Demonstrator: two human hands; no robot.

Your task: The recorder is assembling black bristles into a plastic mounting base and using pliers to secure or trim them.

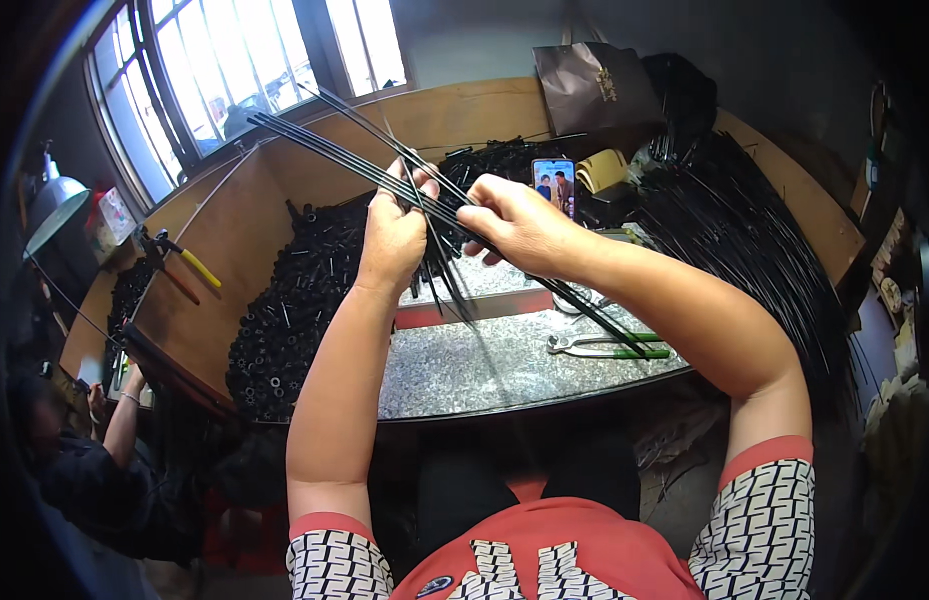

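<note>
A bundle of thin black rods (pixel 385 170) is gripped above the stone table (pixel 485 365) by the left hand (pixel 390 240) and right hand (pixel 515 225), both closed around it. Its long axis is slanted from upper left, toward the window (pixel 235 60), to lower right, near the pliers (pixel 605 346).

barred window (pixel 235 70) bright; granite-like bench (pixel 485 365), wooden surround (pixel 235 230).
</note>
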